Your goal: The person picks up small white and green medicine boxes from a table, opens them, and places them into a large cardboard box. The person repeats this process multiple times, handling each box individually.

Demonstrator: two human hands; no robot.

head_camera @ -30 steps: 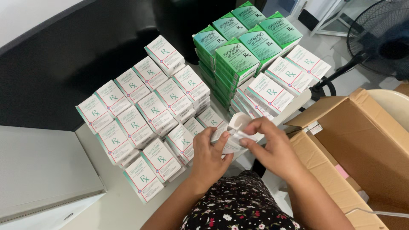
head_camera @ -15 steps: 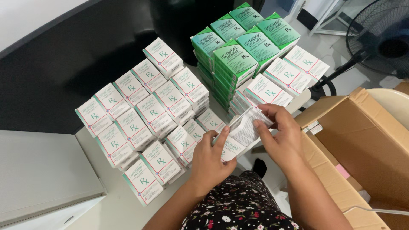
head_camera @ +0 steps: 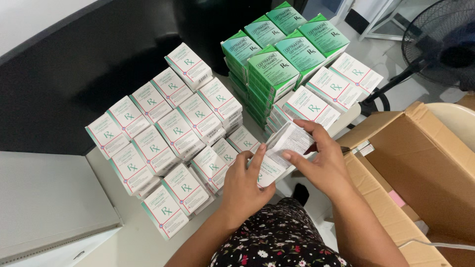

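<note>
- The right hand (head_camera: 324, 165) pinches a folded white paper leaflet (head_camera: 292, 141), thumb on the near side and fingers curled over its far edge, so the printed sheet is tilted up toward the camera.
- The left hand (head_camera: 245, 185) grips a small white carton (head_camera: 268, 170) from the left, index finger stretched up along its side and the thumb tucked under; the carton sits just below the leaflet, whose lower edge meets the carton's open top.
- Both hands are close together above the near edge of the white table (head_camera: 123, 237), just in front of the person's dark floral-print clothing (head_camera: 277, 242).
- Left of the left hand, a block of white cartons with green and red markings (head_camera: 163, 138) covers the table in tight diagonal rows, several layers deep.
- Behind the hands, a taller stack of green-topped cartons (head_camera: 282, 49) stands at the table's far side, with a lower stack of white cartons (head_camera: 336, 86) just beside it on the right.
- To the right of the right hand, an open brown cardboard box (head_camera: 420, 163) stands beside the table, its flaps spread wide; a few white and pink items show along its inner wall.
- A black pedestal fan (head_camera: 440, 44) stands on the floor beyond the box, at the upper right.
- A pale grey cabinet top (head_camera: 49, 198) lies at the lower left, next to the table.
</note>
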